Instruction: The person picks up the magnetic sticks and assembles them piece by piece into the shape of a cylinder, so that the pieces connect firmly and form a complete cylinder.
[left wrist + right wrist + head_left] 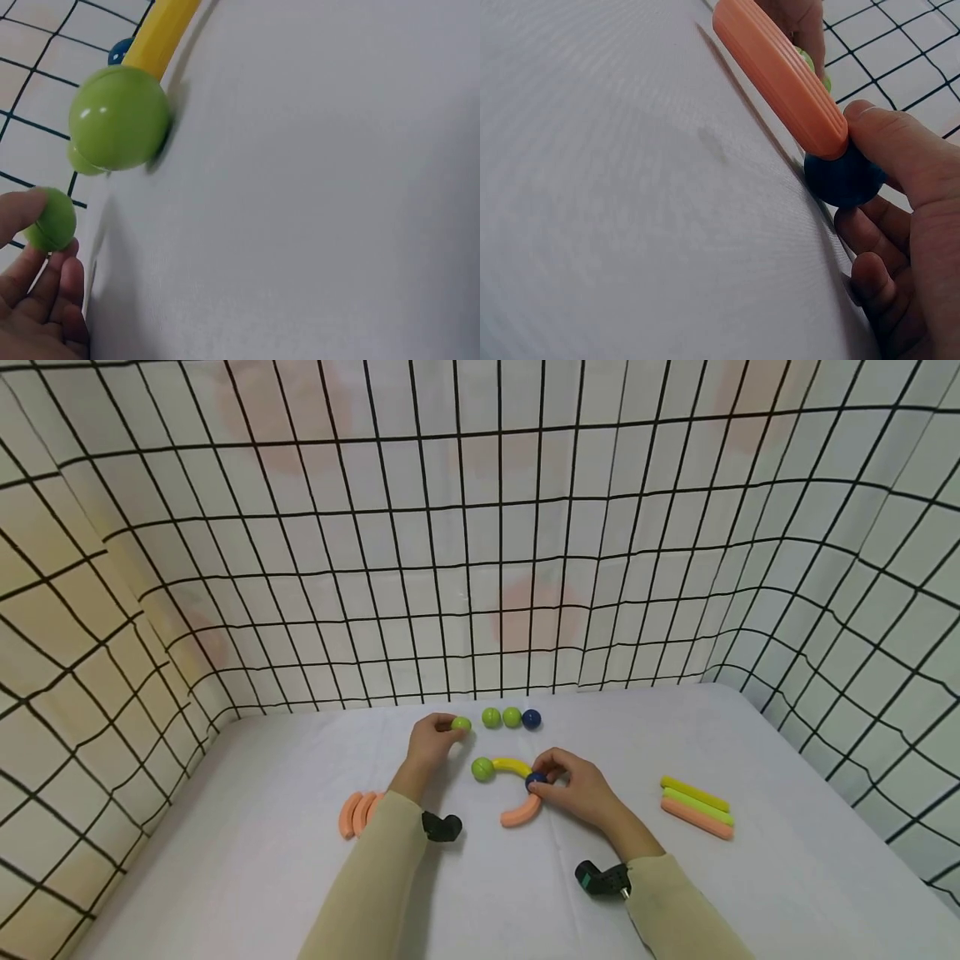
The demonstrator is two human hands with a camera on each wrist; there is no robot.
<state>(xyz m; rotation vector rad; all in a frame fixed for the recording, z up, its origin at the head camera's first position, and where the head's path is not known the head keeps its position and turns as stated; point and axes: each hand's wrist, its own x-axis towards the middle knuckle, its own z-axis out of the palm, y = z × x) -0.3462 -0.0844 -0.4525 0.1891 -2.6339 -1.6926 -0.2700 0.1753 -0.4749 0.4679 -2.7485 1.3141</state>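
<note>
My left hand (433,743) pinches a small green ball (52,219) between thumb and fingers, at the left end of a row of balls. With thumb and fingers, my right hand (576,785) holds a dark blue ball (844,177). An orange curved piece (784,79) meets that ball and curves toward me in the head view. A yellow curved piece (512,766) runs from the blue ball to another green ball (483,769). Whether these pieces are joined or only touch, I cannot tell.
Behind the hands, two green balls (502,717) and a dark blue ball (532,719) stand in a row. Several orange curved pieces (350,815) lie left, partly behind my sleeve. Yellow, lime and orange straight sticks (696,807) lie right. Black netting (480,566) surrounds the white table (225,860).
</note>
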